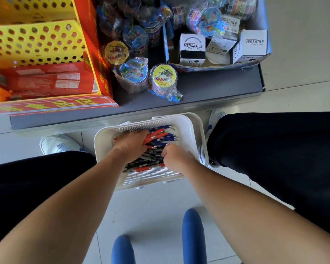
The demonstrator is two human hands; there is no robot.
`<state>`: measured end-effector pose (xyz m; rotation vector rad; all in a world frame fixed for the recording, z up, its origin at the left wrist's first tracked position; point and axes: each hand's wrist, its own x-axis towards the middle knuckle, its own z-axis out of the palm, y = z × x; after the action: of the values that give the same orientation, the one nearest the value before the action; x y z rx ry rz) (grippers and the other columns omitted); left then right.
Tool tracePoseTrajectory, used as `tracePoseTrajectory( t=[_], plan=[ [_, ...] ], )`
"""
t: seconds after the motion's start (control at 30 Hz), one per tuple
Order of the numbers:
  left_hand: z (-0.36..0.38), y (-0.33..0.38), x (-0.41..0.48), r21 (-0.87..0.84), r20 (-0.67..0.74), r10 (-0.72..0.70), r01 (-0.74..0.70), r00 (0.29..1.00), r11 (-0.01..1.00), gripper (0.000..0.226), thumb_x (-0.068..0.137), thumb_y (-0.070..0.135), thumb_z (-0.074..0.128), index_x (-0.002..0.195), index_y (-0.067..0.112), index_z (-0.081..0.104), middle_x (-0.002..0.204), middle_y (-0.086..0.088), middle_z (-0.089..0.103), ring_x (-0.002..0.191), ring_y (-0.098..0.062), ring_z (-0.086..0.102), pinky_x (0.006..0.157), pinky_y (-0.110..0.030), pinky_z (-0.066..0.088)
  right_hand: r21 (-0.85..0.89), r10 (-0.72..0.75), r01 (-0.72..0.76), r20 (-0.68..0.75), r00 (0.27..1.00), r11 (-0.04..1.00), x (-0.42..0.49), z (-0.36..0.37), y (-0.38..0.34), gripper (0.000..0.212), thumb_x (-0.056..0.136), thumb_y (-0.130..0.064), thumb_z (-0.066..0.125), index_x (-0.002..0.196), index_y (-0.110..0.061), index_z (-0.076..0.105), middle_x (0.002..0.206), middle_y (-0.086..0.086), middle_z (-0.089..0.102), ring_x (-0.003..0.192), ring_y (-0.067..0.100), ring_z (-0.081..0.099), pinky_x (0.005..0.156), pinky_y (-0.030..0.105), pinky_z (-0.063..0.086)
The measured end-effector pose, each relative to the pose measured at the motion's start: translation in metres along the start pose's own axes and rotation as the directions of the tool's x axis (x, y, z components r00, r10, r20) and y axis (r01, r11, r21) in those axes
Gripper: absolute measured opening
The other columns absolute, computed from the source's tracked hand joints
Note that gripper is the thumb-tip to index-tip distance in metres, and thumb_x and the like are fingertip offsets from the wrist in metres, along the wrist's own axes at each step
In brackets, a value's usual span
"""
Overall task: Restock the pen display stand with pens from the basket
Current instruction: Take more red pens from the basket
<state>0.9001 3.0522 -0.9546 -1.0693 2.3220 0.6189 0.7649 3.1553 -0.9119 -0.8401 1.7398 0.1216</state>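
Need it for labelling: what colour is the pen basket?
White basket, shown in the head view.

One basket [197,130]; two hands, left hand [131,144], right hand [176,157]; pens [160,139] lie heaped, too tangled to count; two shoes [55,144].

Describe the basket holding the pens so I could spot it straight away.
Find the grey shelf running across the middle. On the floor tiles just below its front edge, between the person's knees, sits the basket. Unlike the yellow perforated baskets up on the left, it is white, slotted, and heaped with red, blue and black pens.
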Motion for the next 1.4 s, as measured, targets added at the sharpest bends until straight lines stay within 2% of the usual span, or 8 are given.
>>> tracePoseTrajectory(
  t=[0.17,0.3,0.5,0.73,0.93,1.03,1.13,1.4],
  plan=[
    [-0.002,-0.014,-0.002,0.034,0.094,0.027,-0.03,0.995,0.999,0.019,0.089,0.022,0.054,0.105,0.027,0.061,0.108,0.002,0.061,0.095,-0.022,0.06,0.076,-0.031,0.045,-0.007,0.014,-0.014,-0.009,1.0,1.0,0.0,-0.001,0.0,0.035,0.093,0.001,0.041,0.119,-0.002,0.064,0.118,0.017,0.066,0.109,0.032,0.062,0.094,0.04,0.052],
    [0.007,-0.01,-0.004,0.074,0.024,0.015,-0.016,1.0,0.997,0.014,0.093,0.028,0.055,0.105,0.027,0.06,0.108,0.003,0.06,0.1,-0.022,0.059,0.084,-0.035,0.047,-0.005,0.036,-0.036,-0.002,0.999,0.999,0.003,-0.001,-0.002,0.032,0.095,-0.009,0.045,0.12,-0.006,0.065,0.12,0.016,0.065,0.113,0.034,0.061,0.086,0.037,0.047],
    [0.007,-0.007,-0.002,0.105,0.064,0.004,-0.011,0.998,0.994,0.023,0.093,0.027,0.055,0.115,0.025,0.06,0.119,0.002,0.056,0.111,-0.024,0.055,0.089,-0.036,0.043,-0.003,0.054,-0.054,-0.006,0.999,0.999,0.005,-0.002,-0.001,0.033,0.094,-0.011,0.046,0.118,-0.008,0.067,0.116,0.015,0.066,0.111,0.035,0.062,0.095,0.044,0.052],
    [-0.003,-0.002,-0.017,0.142,-0.046,0.117,-0.11,0.992,0.984,0.017,0.091,0.018,0.052,0.107,0.02,0.055,0.098,-0.001,0.067,0.086,-0.025,0.059,0.067,-0.032,0.033,0.172,0.056,-0.034,-0.127,0.99,0.984,0.006,-0.02,-0.007,0.036,0.097,-0.004,0.041,0.125,-0.002,0.063,0.125,0.02,0.062,0.118,0.036,0.057,0.099,0.04,0.048],
    [-0.011,0.01,-0.022,-0.103,0.233,0.1,-0.078,0.967,0.992,0.01,0.092,0.023,0.052,0.098,0.018,0.057,0.082,0.002,0.06,0.074,-0.018,0.057,0.059,-0.029,0.04,0.43,0.145,0.011,-0.328,0.933,0.903,0.008,-0.024,-0.013,0.046,0.095,0.001,0.041,0.139,-0.009,0.052,0.133,0.007,0.053,0.101,0.022,0.055,0.081,0.029,0.045],
    [0.0,0.024,-0.026,-0.03,0.349,0.145,-0.144,0.926,0.989,0.021,0.088,0.035,0.055,0.098,0.017,0.06,0.085,0.002,0.064,0.076,-0.018,0.059,0.063,-0.028,0.043,0.473,0.134,0.055,-0.357,0.924,0.879,0.01,-0.029,-0.017,0.045,0.096,0.003,0.043,0.138,-0.008,0.053,0.127,0.007,0.056,0.093,0.018,0.054,0.078,0.027,0.046],
    [0.016,0.033,-0.024,-0.042,0.359,0.145,-0.139,0.922,0.989,0.021,0.084,0.037,0.06,0.097,0.021,0.056,0.086,0.003,0.062,0.075,-0.017,0.057,0.062,-0.028,0.042,0.487,0.141,0.055,-0.358,0.923,0.871,0.009,-0.03,-0.016,0.041,0.097,0.002,0.043,0.134,-0.009,0.058,0.131,0.009,0.057,0.107,0.023,0.055,0.088,0.028,0.044],
    [0.028,0.06,-0.007,-0.064,0.394,0.182,-0.17,0.901,0.983,0.024,0.092,0.033,0.048,0.11,0.019,0.056,0.1,0.0,0.064,0.089,-0.023,0.059,0.078,-0.037,0.051,0.464,0.109,0.085,-0.376,0.92,0.882,0.015,-0.026,-0.008,0.038,0.094,0.002,0.046,0.126,-0.008,0.064,0.129,0.006,0.056,0.101,0.018,0.05,0.089,0.025,0.043]
  ],
)
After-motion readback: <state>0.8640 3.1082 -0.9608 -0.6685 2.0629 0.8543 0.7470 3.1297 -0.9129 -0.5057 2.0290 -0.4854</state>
